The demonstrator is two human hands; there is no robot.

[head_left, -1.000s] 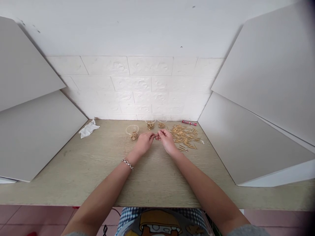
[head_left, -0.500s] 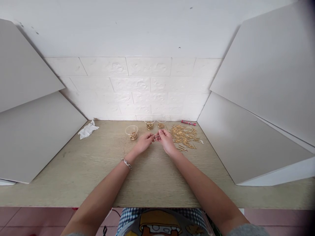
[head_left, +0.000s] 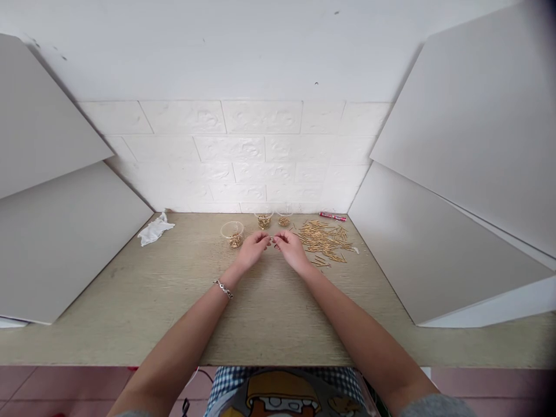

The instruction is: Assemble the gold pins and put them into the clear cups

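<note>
My left hand (head_left: 252, 250) and my right hand (head_left: 291, 249) meet at their fingertips over the middle of the table. Both are pinched closed around something small between them, too tiny and too covered to name. Just left of my left hand stands a clear round cup (head_left: 233, 230) with small gold-coloured parts at its bottom. Beyond the fingers are two more clear cups, one with gold-coloured pieces (head_left: 264, 221) and one with smaller gold-coloured bits (head_left: 284, 221). To the right of my right hand lies a spread pile of thin gold-coloured rods (head_left: 324, 238).
A crumpled white tissue (head_left: 157, 230) lies at the back left. A red tube-shaped packet (head_left: 332, 216) rests by the wall on the right. Light grey panels (head_left: 78, 243) stand on the left, with more panels (head_left: 447, 249) on the right. The wooden table (head_left: 278, 324) ends close to my body.
My right hand has turned slightly, with its fingers lower and more curled towards the left fingertips. The thin piece that showed between the hands is now mostly hidden.
</note>
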